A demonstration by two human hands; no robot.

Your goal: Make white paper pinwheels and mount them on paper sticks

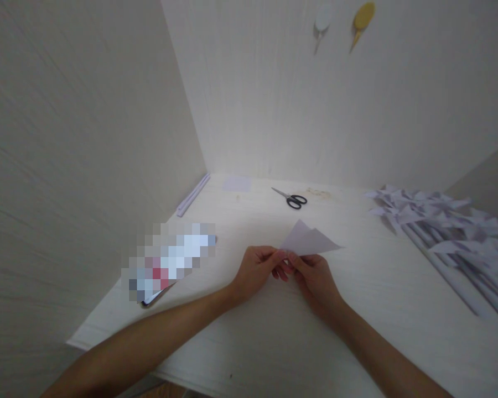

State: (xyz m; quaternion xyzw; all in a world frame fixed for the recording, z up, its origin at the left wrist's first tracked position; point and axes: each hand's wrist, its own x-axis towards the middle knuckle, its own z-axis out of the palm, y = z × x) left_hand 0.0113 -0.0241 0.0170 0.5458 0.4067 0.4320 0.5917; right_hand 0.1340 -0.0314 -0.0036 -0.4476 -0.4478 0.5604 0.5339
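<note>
table (274, 342) of pale wood fills the corner between two walls, and it carries everything here. along its right edge lies a big pile of paper pinwheels on rolled paper sticks (448, 232), all sticks pointing the same way, so it looks like they are put aside there to keep the middle free; the pile is cut off by the frame, so you cannot count it. at the left edge sits a flat thing that is blurred out (170, 260), and i cannot tell what it is. near the back left corner lies a long rolled strip of paper (193, 194), and just beside it a small square sheet (236, 183), hard to make out against the bright table. black-handled scissors (290, 199) rest closed near the back edge, well apart from your hands.

in the middle, your left hand (257, 273) and your right hand (315, 282) meet over the table. the fingertips of both pinch the near corner of a folded paper triangle (309, 240), and its layers fan a little away from you. i judge you hold it at the corner to keep the layers together. the exact fold under your fingers is hidden.
</note>
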